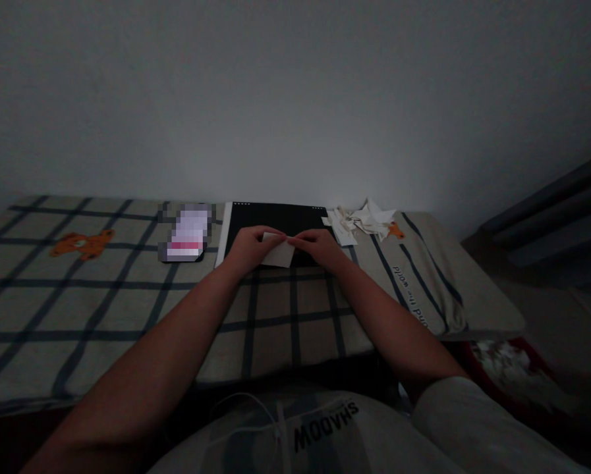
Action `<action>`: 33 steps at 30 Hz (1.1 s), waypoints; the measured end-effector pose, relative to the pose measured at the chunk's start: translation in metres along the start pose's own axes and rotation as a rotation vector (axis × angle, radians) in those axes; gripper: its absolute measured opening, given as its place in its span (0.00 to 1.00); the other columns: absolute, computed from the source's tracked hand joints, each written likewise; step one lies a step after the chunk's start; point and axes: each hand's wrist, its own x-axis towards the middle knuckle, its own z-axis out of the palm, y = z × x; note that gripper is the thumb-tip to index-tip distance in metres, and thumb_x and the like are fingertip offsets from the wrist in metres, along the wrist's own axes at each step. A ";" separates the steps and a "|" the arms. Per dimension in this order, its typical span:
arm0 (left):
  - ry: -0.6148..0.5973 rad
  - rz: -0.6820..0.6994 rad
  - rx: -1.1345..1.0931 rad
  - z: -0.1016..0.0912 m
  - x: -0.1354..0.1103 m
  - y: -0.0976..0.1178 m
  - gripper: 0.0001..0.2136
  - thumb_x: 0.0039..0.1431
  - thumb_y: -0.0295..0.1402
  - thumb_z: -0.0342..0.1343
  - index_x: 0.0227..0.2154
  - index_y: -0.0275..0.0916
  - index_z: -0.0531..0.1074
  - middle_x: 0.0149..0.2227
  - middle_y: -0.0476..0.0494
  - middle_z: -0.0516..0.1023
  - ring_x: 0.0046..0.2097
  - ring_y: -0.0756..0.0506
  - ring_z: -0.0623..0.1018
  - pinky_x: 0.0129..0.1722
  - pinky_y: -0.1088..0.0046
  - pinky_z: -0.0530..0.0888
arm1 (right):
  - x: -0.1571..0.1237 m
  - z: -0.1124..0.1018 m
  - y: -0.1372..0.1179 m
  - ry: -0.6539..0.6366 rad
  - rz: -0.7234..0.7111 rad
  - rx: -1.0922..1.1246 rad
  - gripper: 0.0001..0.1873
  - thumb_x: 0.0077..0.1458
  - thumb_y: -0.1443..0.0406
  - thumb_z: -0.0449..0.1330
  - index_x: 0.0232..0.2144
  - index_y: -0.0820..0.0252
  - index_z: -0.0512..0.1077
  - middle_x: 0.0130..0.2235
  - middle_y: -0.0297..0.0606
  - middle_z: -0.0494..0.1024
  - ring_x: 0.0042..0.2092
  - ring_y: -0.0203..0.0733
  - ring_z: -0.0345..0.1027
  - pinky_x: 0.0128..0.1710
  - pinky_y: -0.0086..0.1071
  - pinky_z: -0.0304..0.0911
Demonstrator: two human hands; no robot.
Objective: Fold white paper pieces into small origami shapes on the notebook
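Note:
A small piece of white paper (279, 254) is pinched between my two hands, over the front part of a black board with a white left edge (275, 217). My left hand (250, 249) grips the paper near its top, thumb and fingers together. From the other side, my right hand (321, 246) pinches its upper right corner. The fingertips of both hands meet at the paper's top edge. Part of the board is hidden behind my hands.
A phone with a lit, blurred screen (189, 234) lies left of the board. Crumpled and torn white paper (367, 218) is heaped at its right. A checked cloth (127, 303) covers the table against the wall. Below right stands a red bin (535, 355) holding white scraps.

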 end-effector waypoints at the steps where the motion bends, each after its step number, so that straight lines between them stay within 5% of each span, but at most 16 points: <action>1: 0.021 0.004 0.009 0.000 0.000 0.000 0.13 0.49 0.42 0.61 0.32 0.38 0.79 0.32 0.44 0.80 0.33 0.46 0.76 0.29 0.73 0.69 | 0.000 0.001 0.000 0.003 0.006 0.030 0.18 0.47 0.52 0.63 0.32 0.61 0.78 0.29 0.37 0.78 0.31 0.37 0.70 0.33 0.31 0.63; 6: 0.089 -0.020 0.021 -0.001 -0.001 0.000 0.13 0.50 0.42 0.61 0.33 0.38 0.79 0.31 0.44 0.80 0.31 0.46 0.76 0.28 0.72 0.70 | 0.000 0.002 0.002 -0.009 -0.006 0.062 0.17 0.48 0.52 0.63 0.31 0.61 0.77 0.29 0.37 0.78 0.32 0.38 0.70 0.35 0.32 0.64; 23: -0.030 0.055 0.131 0.001 0.003 -0.004 0.13 0.51 0.42 0.58 0.32 0.38 0.79 0.32 0.45 0.80 0.33 0.46 0.75 0.32 0.72 0.70 | -0.002 0.003 -0.001 0.109 -0.204 -0.178 0.18 0.57 0.56 0.54 0.24 0.62 0.72 0.24 0.32 0.70 0.29 0.35 0.63 0.30 0.29 0.56; 33: -0.030 0.064 0.157 0.001 -0.001 -0.001 0.13 0.52 0.42 0.57 0.32 0.38 0.78 0.32 0.45 0.79 0.32 0.47 0.75 0.31 0.72 0.70 | 0.002 0.008 0.007 0.059 -0.145 -0.011 0.15 0.50 0.55 0.60 0.33 0.60 0.73 0.33 0.36 0.76 0.36 0.37 0.69 0.38 0.31 0.63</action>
